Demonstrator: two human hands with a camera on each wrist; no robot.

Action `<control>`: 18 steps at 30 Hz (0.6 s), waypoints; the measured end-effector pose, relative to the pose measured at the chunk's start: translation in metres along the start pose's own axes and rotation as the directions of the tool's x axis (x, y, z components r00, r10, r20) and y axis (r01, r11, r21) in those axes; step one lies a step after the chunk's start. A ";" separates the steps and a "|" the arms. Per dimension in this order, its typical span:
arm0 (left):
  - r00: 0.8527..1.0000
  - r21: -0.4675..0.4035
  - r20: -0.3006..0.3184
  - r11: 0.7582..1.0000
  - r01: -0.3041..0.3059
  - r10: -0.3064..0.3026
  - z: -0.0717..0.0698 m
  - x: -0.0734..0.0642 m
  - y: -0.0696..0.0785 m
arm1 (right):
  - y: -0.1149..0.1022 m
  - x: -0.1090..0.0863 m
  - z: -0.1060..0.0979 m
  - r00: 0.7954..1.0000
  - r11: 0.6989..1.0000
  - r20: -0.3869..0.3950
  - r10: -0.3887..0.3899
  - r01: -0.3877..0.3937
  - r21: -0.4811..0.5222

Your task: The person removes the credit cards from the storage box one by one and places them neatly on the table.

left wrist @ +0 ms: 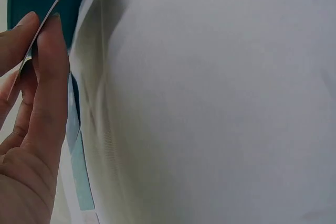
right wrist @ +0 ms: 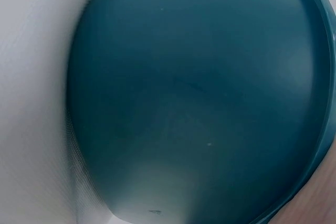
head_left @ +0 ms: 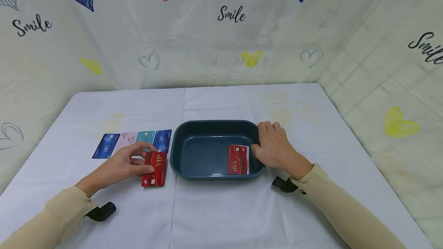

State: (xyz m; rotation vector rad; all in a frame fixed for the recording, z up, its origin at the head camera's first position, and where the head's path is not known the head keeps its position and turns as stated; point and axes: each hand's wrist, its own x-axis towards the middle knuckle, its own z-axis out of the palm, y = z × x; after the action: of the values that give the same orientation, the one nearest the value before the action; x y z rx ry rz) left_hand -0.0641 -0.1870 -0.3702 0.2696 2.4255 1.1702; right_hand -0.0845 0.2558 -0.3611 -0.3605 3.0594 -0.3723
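My left hand (head_left: 124, 163) pinches a red VIP card (head_left: 159, 170) between thumb and fingers, just left of a dark teal tray (head_left: 197, 176). In the left wrist view, that hand (left wrist: 44, 114) shows the card edge-on. Inside the tray, toward its right end, lies another red VIP card (head_left: 238, 160). My right hand (head_left: 275, 145) grips the tray's right rim, thumb on the inner side and fingers over the edge. The tray's teal side (right wrist: 199, 87) fills most of the right wrist view.
Several cards lie in a row left of the tray: a blue VIP card (head_left: 106, 145), a pink one (head_left: 125, 140), a teal one (head_left: 145, 136) and another blue one (head_left: 162, 139). A white cloth (head_left: 221, 214) covers the table. A heart-printed curtain (head_left: 194, 30) hangs behind.
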 end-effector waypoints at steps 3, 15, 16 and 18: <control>1.000 0.015 -0.001 1.000 0.014 -0.014 0.000 0.001 -0.003 | 0.000 0.000 0.000 1.000 1.000 0.002 0.001 -0.001 0.000; 0.998 0.051 -0.054 0.998 0.046 -0.043 0.002 0.002 -0.009 | -0.001 0.000 -0.002 1.000 1.000 0.008 0.002 -0.002 -0.002; 0.997 0.059 -0.058 0.997 0.048 -0.044 0.002 0.002 -0.010 | -0.001 0.001 -0.002 1.000 1.000 0.009 0.002 -0.002 -0.001; 0.997 0.073 -0.063 0.996 0.050 -0.046 0.003 0.002 -0.010 | -0.001 0.001 -0.001 1.000 1.000 0.012 0.002 -0.002 0.000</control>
State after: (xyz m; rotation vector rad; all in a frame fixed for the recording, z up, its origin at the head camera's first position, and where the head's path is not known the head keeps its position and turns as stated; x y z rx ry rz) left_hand -0.0643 -0.1909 -0.3802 0.1993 2.5179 1.0845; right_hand -0.0850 0.2550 -0.3594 -0.3587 3.0477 -0.3692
